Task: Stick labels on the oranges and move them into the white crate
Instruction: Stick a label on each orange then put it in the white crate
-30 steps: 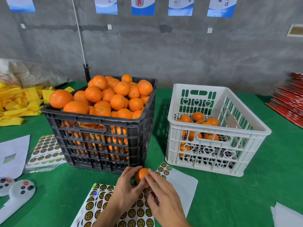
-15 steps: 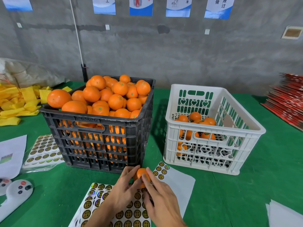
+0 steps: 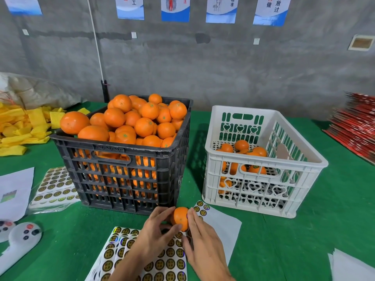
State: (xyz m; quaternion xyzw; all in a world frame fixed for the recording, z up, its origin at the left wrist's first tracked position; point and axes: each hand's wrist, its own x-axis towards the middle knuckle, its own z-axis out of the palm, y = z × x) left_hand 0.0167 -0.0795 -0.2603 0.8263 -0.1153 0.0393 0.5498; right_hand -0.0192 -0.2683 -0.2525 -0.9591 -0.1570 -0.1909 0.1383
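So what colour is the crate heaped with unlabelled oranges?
Black crate, clearest in the head view.

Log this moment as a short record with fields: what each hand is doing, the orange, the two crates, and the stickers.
left hand: grips the orange from its left side
right hand: fingers against the orange's right side
orange: held between both hands, above the sticker sheet
sticker sheet: on the green table, under the hands, many round labels left
black crate: heaped with oranges
white crate: right of the black crate, a few oranges at the bottom
label on held orange: cannot tell
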